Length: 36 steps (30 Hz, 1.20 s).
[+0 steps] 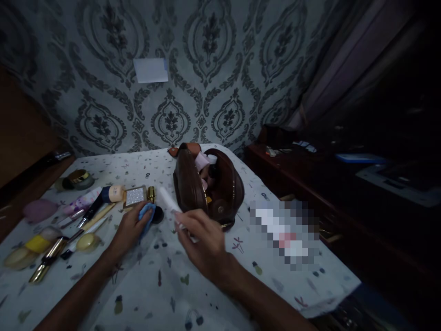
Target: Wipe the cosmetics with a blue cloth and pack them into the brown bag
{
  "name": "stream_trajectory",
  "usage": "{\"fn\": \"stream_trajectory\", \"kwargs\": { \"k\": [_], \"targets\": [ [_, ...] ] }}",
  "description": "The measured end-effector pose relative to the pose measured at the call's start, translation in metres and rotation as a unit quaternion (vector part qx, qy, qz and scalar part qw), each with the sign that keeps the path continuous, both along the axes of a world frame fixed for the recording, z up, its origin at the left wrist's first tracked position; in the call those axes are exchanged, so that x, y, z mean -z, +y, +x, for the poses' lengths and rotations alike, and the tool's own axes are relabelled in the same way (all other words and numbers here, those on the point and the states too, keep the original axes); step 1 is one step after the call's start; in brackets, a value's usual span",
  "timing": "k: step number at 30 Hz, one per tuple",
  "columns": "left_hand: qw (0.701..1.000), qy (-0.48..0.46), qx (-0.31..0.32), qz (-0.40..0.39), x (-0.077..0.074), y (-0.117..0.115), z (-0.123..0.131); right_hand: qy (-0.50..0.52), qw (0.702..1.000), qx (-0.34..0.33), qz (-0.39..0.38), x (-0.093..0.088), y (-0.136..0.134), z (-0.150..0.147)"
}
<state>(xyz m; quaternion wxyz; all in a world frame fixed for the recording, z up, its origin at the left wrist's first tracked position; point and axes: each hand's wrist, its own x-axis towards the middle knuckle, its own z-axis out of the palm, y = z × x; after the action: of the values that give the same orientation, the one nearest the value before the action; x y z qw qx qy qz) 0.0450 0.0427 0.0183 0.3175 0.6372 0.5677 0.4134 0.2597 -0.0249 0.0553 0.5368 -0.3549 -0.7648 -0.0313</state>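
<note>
My left hand [127, 226] is closed on a crumpled blue cloth [147, 216], just above the table. A small round black item [157, 214] lies beside the cloth. In the fingers of my right hand [206, 241] is a slim white tube [168, 198], slanting up and to the left and slightly blurred. Right behind that hand stands a brown toiletry bag [186, 186], unzipped. Inside it show a pale pink item [201, 161], a white-capped bottle [212, 159] and other small things, partly hidden in shadow.
Cosmetics are spread on the left: a glittery palette [135, 196], foundation bottle [114, 193], pink sponge [40, 210], gold-and-black tube [48, 259] and several brushes. A pixelated patch covers something on the right of the patterned tablecloth [213, 305]. Patterned wall [168, 119] stands behind.
</note>
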Motion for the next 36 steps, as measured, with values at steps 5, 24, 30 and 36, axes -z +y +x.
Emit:
{"fn": "stream_trajectory", "kwargs": {
  "k": [5,24,30,36],
  "targets": [
    [1.0,0.012,-0.011,-0.012,0.004,0.003,-0.001,0.051,0.994,0.095,0.014,-0.036,0.001,0.057],
    [0.995,0.088,-0.036,-0.031,0.002,0.0,-0.003,-0.271,0.909,0.096,-0.301,-0.09,0.072,0.081],
    [0.996,0.071,-0.031,-0.045,0.003,0.0,-0.002,-0.299,0.892,0.121,-0.317,-0.071,0.073,0.077],
    [0.996,0.076,-0.039,-0.021,0.002,0.0,-0.001,-0.35,0.849,0.079,-0.389,-0.07,0.077,0.074]
  ]
}}
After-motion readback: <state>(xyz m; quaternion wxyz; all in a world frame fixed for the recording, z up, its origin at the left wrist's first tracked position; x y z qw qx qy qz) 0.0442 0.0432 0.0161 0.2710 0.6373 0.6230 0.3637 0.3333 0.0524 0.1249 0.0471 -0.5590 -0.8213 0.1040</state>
